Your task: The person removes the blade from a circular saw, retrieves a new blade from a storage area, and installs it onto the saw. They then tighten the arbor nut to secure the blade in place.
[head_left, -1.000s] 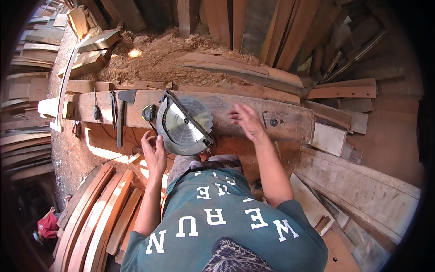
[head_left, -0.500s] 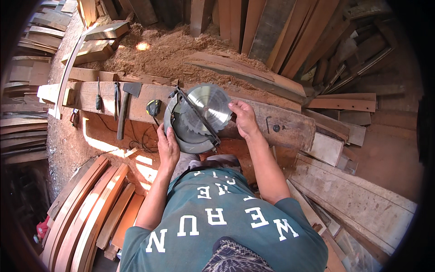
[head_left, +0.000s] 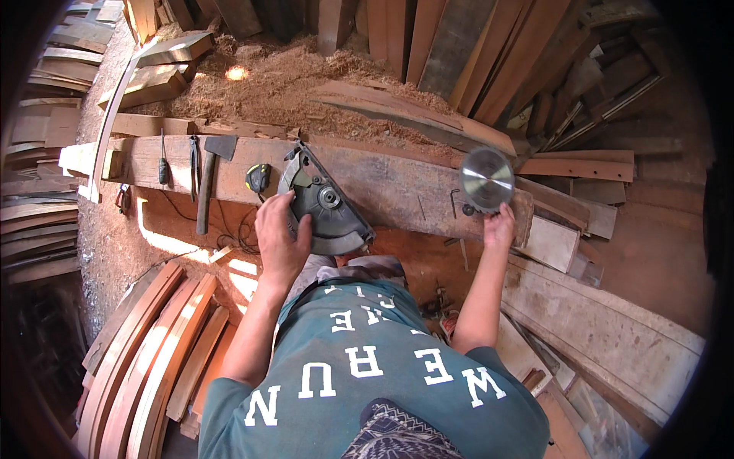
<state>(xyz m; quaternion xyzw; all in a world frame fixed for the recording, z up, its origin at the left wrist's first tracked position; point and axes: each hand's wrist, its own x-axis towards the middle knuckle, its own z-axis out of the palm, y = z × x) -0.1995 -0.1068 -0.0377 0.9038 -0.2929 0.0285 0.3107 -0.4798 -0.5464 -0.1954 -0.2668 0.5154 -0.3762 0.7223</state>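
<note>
My left hand point(head_left: 281, 229) is closed on the left side of a circular saw point(head_left: 336, 218), which is tilted over the near edge of a thick wooden beam point(head_left: 413, 183). The saw's bare round hub shows, with no blade on it. Out to the right, my right hand point(head_left: 499, 226) pinches the lower rim of a shiny round saw blade point(head_left: 487, 180) over the beam's right end. Just left of the blade lie an L-shaped hex key point(head_left: 453, 203) and a small black round part point(head_left: 468, 209). A black and yellow tape measure point(head_left: 258, 177) rests left of the saw.
Along the beam's left part lie a screwdriver point(head_left: 163, 165), pliers point(head_left: 194, 162) and a hatchet point(head_left: 206, 187) whose handle overhangs the edge. Sawdust point(head_left: 267, 88) and leaning planks point(head_left: 440, 50) are behind. Curved timbers point(head_left: 145, 359) are stacked at lower left, boards point(head_left: 596, 329) at right.
The blade has come away from the saw and moved right in my right hand, baring the hub. My left hand still holds the saw, its fingers shifted slightly.
</note>
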